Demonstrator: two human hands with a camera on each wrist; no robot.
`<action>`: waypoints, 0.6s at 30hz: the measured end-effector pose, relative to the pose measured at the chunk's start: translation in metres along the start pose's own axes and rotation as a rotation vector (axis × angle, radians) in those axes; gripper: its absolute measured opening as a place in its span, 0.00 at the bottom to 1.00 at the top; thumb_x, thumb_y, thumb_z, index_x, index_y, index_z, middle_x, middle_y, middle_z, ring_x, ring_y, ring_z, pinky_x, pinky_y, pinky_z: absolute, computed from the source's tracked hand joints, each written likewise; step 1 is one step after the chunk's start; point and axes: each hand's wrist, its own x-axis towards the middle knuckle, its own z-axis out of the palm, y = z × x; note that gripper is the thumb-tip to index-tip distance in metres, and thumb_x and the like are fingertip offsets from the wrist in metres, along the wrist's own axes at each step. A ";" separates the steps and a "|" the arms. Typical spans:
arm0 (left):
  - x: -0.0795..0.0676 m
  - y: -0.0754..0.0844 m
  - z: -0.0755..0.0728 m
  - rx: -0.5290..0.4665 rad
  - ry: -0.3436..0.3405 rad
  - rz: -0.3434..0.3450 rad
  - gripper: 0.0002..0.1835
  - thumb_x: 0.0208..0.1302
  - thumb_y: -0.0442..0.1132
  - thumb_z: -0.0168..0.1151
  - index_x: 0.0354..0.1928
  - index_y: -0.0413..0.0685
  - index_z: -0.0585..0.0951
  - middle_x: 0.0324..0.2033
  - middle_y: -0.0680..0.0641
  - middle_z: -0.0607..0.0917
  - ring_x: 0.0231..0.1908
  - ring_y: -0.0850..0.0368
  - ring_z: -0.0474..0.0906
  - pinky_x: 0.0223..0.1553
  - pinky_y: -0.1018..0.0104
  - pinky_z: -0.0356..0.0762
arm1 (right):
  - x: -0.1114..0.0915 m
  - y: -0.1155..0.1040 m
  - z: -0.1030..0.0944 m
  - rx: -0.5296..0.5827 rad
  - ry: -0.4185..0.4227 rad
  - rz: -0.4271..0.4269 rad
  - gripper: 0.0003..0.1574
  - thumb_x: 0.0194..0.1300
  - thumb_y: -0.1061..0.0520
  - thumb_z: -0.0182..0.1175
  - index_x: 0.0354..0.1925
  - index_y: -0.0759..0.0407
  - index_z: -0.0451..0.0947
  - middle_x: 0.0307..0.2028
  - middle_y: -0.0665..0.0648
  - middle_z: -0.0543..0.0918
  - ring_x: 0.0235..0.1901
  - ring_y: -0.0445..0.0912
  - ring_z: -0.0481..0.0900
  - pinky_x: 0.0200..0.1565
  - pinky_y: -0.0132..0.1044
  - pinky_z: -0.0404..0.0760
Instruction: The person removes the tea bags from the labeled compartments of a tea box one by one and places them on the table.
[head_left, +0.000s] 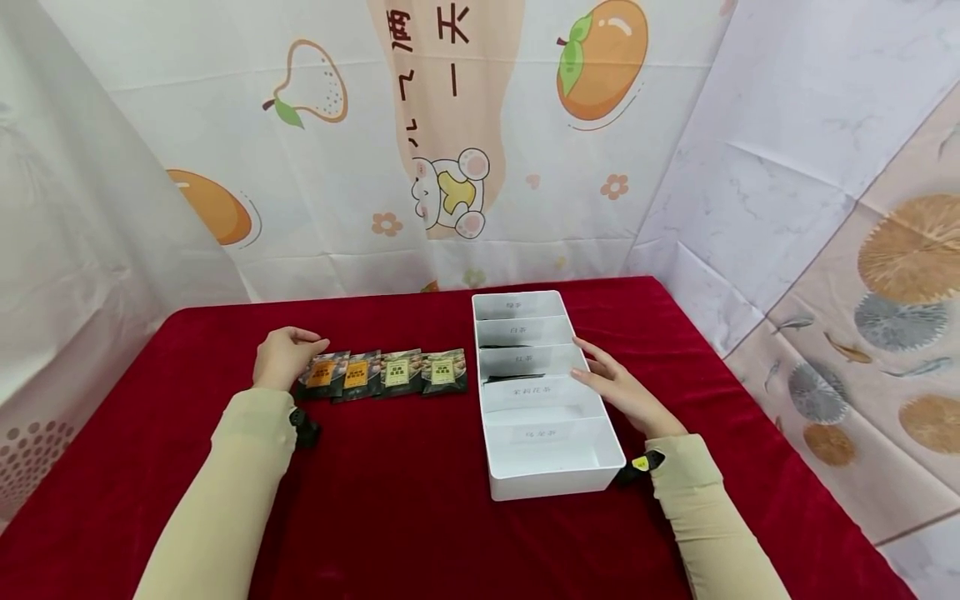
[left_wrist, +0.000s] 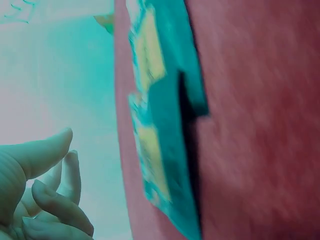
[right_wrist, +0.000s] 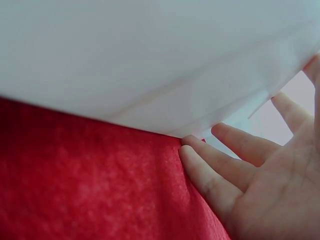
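Note:
On the table lies an overlapping row of dark sachets; two have orange labels, such as the sachet (head_left: 362, 375) in the middle left, and two have pale yellow-green labels, such as the sachet (head_left: 444, 372) at the right end. My left hand (head_left: 285, 357) is over the leftmost orange-labelled sachet (head_left: 322, 377). In the left wrist view its fingers are loosely bent, with nothing between them and the thumb. My right hand (head_left: 618, 387) has its spread, fairly straight fingers against the right side of a white divided box (head_left: 555, 483), fingertips at the wall in the right wrist view.
Labelled dividers split the box into several compartments, and dark edges show inside some of the farther ones. A red cloth (head_left: 390, 517) covers the table. Behind the table hangs a printed curtain (head_left: 337, 208), and another patterned sheet (head_left: 862, 358) hangs at the right.

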 end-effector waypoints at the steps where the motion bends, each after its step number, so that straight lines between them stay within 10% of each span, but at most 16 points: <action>1: -0.001 0.003 0.001 -0.004 0.001 0.013 0.25 0.70 0.52 0.59 0.57 0.39 0.79 0.52 0.33 0.81 0.39 0.44 0.80 0.33 0.60 0.77 | 0.000 0.000 0.000 0.006 -0.001 -0.002 0.45 0.73 0.46 0.57 0.79 0.42 0.47 0.72 0.69 0.61 0.61 0.57 0.75 0.59 0.47 0.74; 18: -0.025 0.064 0.022 -0.065 -0.033 0.256 0.21 0.68 0.54 0.62 0.51 0.45 0.82 0.44 0.42 0.84 0.39 0.48 0.77 0.36 0.62 0.74 | 0.000 -0.001 0.000 0.006 0.004 -0.002 0.45 0.72 0.46 0.57 0.79 0.42 0.48 0.73 0.68 0.60 0.63 0.60 0.72 0.61 0.48 0.72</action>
